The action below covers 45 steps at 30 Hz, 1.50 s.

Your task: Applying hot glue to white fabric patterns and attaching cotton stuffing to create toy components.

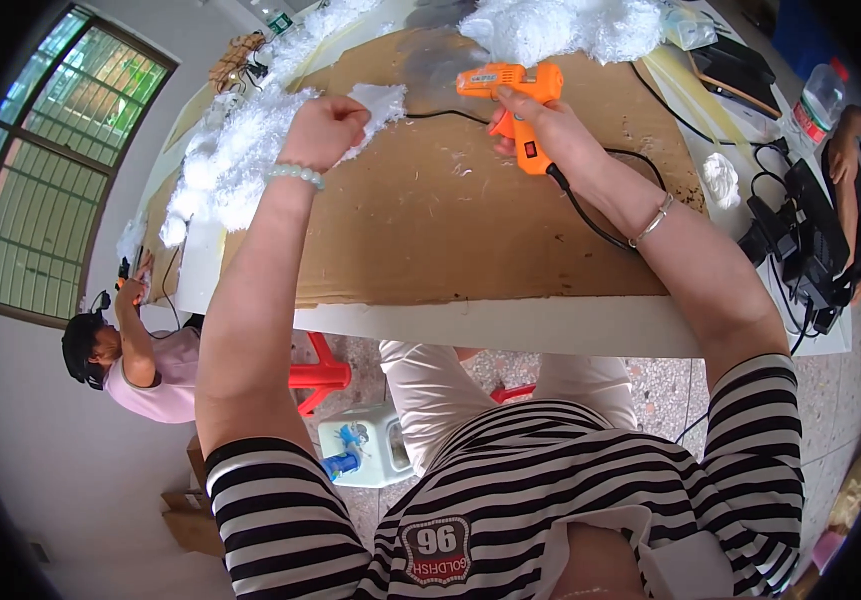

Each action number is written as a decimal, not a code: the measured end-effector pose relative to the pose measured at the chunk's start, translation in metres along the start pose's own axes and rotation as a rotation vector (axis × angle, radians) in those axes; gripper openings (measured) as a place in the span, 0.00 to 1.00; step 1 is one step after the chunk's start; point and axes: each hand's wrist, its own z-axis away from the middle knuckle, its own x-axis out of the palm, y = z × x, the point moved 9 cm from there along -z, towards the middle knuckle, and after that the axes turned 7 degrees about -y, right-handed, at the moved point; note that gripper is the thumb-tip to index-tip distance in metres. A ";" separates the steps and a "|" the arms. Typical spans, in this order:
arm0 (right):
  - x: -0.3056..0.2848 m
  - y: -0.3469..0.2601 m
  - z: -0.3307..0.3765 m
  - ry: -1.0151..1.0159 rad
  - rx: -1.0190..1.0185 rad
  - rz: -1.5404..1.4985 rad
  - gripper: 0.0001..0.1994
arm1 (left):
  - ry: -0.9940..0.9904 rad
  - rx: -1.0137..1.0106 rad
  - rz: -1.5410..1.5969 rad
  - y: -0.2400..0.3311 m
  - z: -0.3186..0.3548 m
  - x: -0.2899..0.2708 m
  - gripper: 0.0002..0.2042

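Observation:
My right hand point(550, 125) grips an orange hot glue gun point(528, 120) by its handle, with the nozzle toward the left and a black cord running from the handle's base. My left hand point(328, 132) is closed in a pinch over the cardboard's left part. A thin white piece with fringed edges point(382, 100) lies right beside and behind its fingers; what the fingertips hold, if anything, is hidden. White fluffy, shredded-looking material point(230, 160) is heaped left of that hand. The brown cardboard sheet point(470, 240) spreads under both hands.
More white fluff point(570, 30) lies at the far edge. On the right are a plastic bottle point(818, 100), a dark flat case point(735, 75), a white crumpled bundle point(720, 180) and black power strips point(815, 235) with cords. Another person point(145, 360) works at the left; another's arm point(843, 180) shows at right.

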 end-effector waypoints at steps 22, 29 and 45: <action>0.006 -0.001 -0.002 -0.037 0.047 0.065 0.18 | 0.634 0.137 0.083 -0.038 -0.051 -0.081 0.10; 0.006 0.002 0.001 -0.047 0.048 0.064 0.18 | 0.645 0.261 0.318 0.003 -0.023 -0.111 0.10; -0.023 -0.012 -0.007 0.061 -0.077 0.079 0.20 | 0.073 0.120 0.637 0.011 0.076 0.028 0.10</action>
